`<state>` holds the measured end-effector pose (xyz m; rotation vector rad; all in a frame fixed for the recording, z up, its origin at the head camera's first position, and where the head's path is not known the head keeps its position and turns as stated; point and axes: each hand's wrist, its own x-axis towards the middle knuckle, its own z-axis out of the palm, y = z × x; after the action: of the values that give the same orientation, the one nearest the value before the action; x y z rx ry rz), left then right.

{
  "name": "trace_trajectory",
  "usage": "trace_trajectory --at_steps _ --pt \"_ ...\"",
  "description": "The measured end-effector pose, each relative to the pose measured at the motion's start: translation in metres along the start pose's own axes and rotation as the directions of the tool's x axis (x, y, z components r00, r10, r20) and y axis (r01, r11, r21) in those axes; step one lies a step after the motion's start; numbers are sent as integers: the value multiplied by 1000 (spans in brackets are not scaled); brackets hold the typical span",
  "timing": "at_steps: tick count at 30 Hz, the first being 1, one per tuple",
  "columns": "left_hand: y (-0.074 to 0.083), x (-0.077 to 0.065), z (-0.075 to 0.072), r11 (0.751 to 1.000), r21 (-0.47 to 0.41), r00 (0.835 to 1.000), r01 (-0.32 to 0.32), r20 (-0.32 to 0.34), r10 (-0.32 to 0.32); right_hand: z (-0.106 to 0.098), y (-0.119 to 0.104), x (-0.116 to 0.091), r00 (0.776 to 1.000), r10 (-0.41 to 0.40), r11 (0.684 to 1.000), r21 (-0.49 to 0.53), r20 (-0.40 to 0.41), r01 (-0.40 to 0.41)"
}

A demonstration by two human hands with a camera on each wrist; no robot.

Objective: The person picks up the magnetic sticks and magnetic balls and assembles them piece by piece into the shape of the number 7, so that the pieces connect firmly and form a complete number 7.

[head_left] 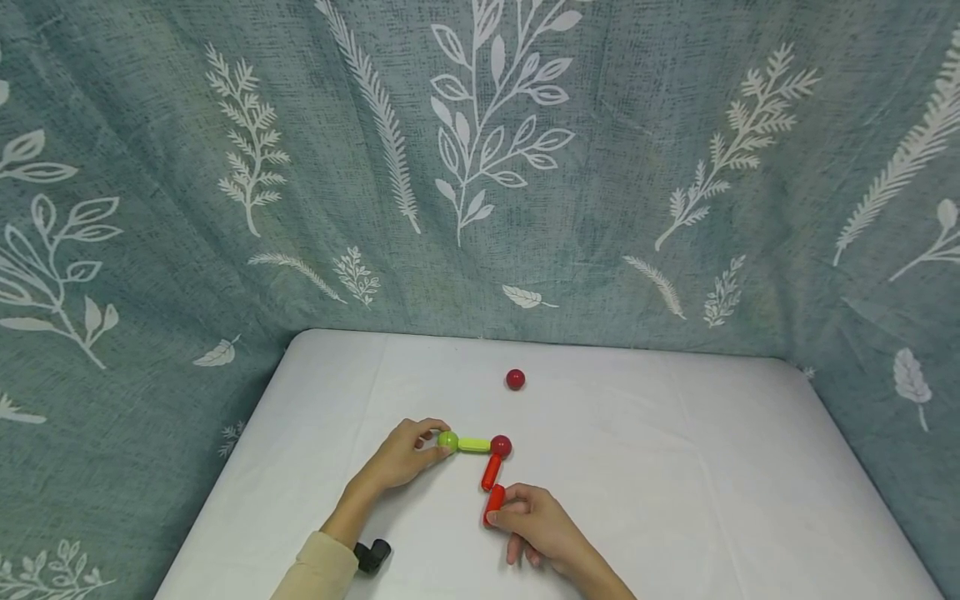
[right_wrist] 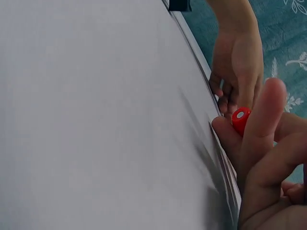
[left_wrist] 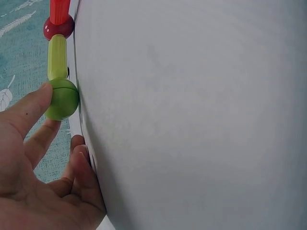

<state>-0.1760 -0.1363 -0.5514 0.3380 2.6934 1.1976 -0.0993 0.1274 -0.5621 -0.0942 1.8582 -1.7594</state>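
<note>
My left hand (head_left: 405, 454) pinches a green ball (left_wrist: 62, 101) between thumb and fingers. A yellow-green rod (head_left: 474, 446) joins that ball to a dark red ball (head_left: 501, 447), and a red rod (head_left: 491, 472) runs from the red ball toward me. My right hand (head_left: 542, 523) pinches a second red rod (head_left: 494, 505) between thumb and fingertips. Its upper end sits close to the free end of the first red rod, nearly in line with it. A silvery disc (right_wrist: 241, 115) shows in the held rod's near end in the right wrist view.
A loose dark red ball (head_left: 515, 379) lies farther back on the white-covered table (head_left: 637, 433). Beside the left sleeve (head_left: 318, 567) is a black object (head_left: 381, 550), partly hidden by the forearm. A teal leaf-patterned cloth (head_left: 600, 208) hangs behind the table.
</note>
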Motion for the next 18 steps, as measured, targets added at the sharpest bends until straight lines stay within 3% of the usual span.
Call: trace_trajectory --at_steps 9,18 --pt "-1 0 1 1000 3 1000 -5 -1 5 17 3 3 997 2 990 144 73 -12" --pt "-1 1 0 1000 4 1000 -6 -2 6 23 2 5 999 18 987 161 49 -25"
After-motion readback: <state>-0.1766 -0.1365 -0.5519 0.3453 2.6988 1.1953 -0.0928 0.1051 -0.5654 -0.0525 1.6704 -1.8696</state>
